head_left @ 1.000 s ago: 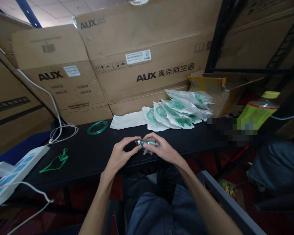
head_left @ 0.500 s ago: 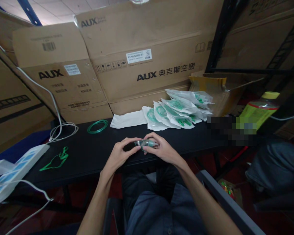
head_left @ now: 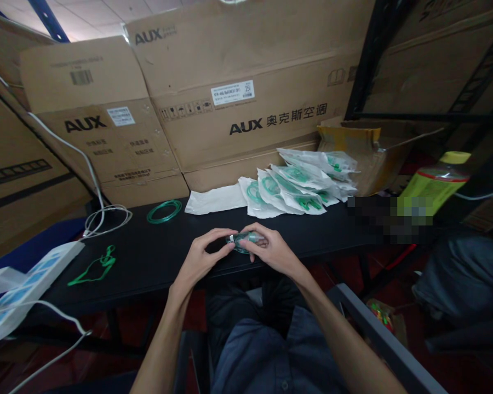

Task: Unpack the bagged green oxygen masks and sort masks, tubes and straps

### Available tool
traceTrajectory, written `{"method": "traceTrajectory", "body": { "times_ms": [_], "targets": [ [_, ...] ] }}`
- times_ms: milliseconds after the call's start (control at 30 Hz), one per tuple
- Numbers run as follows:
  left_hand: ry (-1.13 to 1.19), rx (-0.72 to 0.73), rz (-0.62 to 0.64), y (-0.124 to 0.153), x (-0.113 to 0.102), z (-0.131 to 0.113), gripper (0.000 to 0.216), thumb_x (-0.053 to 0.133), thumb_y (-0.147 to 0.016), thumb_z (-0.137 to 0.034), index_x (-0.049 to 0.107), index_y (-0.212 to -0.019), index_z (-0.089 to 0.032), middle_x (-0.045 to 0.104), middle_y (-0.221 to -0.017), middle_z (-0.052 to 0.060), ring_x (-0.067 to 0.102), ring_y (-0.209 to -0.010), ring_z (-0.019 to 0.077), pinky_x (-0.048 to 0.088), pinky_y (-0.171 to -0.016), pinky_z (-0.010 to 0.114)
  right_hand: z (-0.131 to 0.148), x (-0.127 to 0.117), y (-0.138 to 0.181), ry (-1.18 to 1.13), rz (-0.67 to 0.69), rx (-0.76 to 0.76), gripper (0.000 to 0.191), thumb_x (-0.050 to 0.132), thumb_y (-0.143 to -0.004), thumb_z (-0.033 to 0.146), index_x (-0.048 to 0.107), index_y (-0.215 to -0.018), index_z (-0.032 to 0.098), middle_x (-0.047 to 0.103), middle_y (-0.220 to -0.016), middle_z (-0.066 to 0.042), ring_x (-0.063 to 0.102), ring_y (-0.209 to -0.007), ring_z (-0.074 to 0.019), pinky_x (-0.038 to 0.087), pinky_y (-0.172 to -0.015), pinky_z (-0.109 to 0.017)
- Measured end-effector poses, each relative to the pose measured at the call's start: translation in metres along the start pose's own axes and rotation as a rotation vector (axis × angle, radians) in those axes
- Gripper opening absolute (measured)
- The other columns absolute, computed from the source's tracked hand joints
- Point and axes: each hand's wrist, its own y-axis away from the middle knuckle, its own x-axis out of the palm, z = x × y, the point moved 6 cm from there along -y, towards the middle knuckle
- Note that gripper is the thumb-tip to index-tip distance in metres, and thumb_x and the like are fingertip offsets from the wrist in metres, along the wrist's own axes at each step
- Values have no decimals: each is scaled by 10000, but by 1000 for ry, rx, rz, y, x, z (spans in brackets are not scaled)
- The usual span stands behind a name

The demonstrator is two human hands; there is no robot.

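Observation:
Both hands meet over the front edge of the black table, holding a clear greenish plastic oxygen mask (head_left: 243, 241) that lies sideways between them. My left hand (head_left: 207, 253) pinches its left end, by a small pale strip, with thumb and forefinger. At the other end, my right hand (head_left: 269, 249) grips the narrower pale tip, its fingers curled round and under it. The fingers cover part of the mask. Beyond my hands lie a coil of green tubing (head_left: 164, 212) and a flat white packet (head_left: 216, 200). A green elastic strap (head_left: 96, 268) rests farther left.
Several white packets with green tubing (head_left: 290, 189) are piled at the back, before large cardboard boxes (head_left: 246, 65). A white power strip (head_left: 33, 290) and cable (head_left: 107, 221) occupy the left side. At right stand a yellow-capped bottle (head_left: 433, 183) and an open carton (head_left: 349, 158).
My right fingers have shifted slightly around the mask, and a lower finger now reaches farther down. The mask has turned a little. Both hands keep their hold.

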Motion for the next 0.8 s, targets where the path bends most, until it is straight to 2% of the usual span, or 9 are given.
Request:
{"method": "traceTrajectory", "body": {
  "times_ms": [133,300,433,567,667,800],
  "targets": [
    [-77,48,6,1,0,-2,262,718,-912,-297,748,-1161,-224,768,-1130,53,700,-1044,210,522,-981,338,2,-1,1,42,-58,8,260,672,-898,428,670,-1021,198,645,-726,23,610,-526,-118,490,-558,-239],
    [-88,35,-17,1,0,-1,271,738,-893,-287,751,-1160,-240,774,-1117,41,707,-1023,207,526,-964,333,2,-1,1,85,-55,21,274,650,-912,444,679,-1019,193,621,-650,31,617,-529,-131,478,-549,-237],
    [76,-15,-81,4,-8,2,265,742,-882,-261,736,-1146,-230,765,-1157,54,704,-1065,211,525,-991,344,3,-1,2,124,-49,33,264,638,-921,438,691,-1003,192,620,-616,30,625,-531,-138,473,-552,-237],
    [237,3,-151,8,-25,3,253,775,-847,-239,693,-1086,-215,753,-1152,67,696,-1100,211,527,-1013,356,2,-1,1,131,-47,43,267,632,-924,437,688,-1007,189,621,-595,29,632,-530,-146,475,-550,-237],
    [118,-16,-156,15,-41,10,215,771,-849,-276,654,-1019,-215,742,-1133,66,690,-1099,212,521,-1013,367,-1,-1,1,124,-42,45,280,630,-926,455,683,-1000,190,623,-593,28,639,-529,-151,481,-553,-240],
    [-293,-205,-121,41,-80,37,211,689,-892,-428,630,-919,-227,734,-1173,63,682,-1127,233,503,-1026,389,-5,0,0,102,-37,38,315,633,-926,485,675,-1016,186,626,-612,25,648,-536,-156,484,-554,-247]
  ]
}}
